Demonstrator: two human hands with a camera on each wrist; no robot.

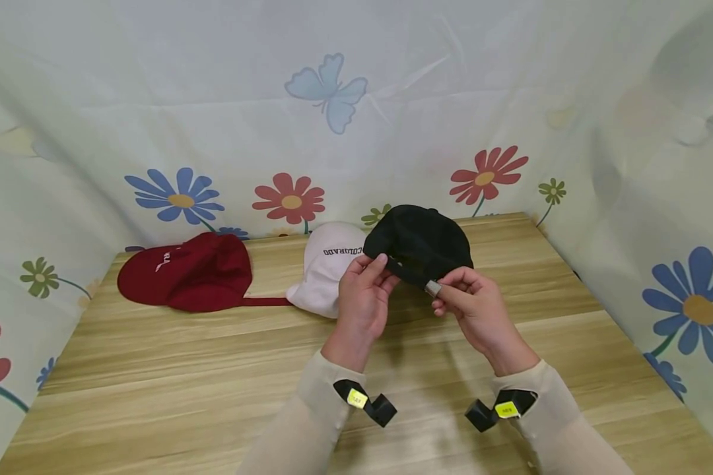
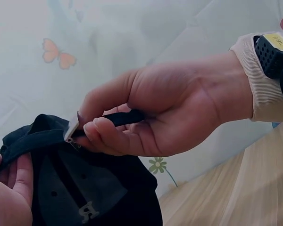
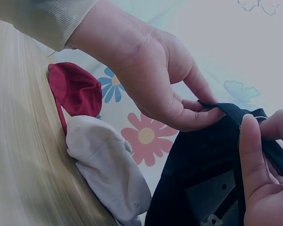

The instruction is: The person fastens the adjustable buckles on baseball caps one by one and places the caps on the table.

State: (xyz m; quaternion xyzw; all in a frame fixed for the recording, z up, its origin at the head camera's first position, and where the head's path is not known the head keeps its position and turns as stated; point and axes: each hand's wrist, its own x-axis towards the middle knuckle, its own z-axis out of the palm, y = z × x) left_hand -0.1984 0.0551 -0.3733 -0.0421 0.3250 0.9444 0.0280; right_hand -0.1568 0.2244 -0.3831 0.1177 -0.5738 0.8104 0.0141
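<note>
Both hands hold a black baseball cap (image 1: 424, 237) up over the table, its back strap toward the person. My left hand (image 1: 365, 297) pinches the cap's edge beside the back opening between thumb and fingers. At the metal buckle (image 1: 432, 288), my right hand (image 1: 475, 310) pinches the strap with thumb and fingers. In the left wrist view the loose strap end (image 2: 125, 117) runs from the buckle (image 2: 72, 127) into the right palm. A pale letter patch (image 2: 88, 212) shows inside the cap. Its brim is hidden from the head view.
A white cap (image 1: 323, 270) lettered COLORADO lies left of the hands, partly behind the left one. Farther left is a dark red cap (image 1: 202, 274), its strap reaching to the white cap. The wood-grain table (image 1: 214, 382) is bordered by a flower-printed curtain (image 1: 214, 132).
</note>
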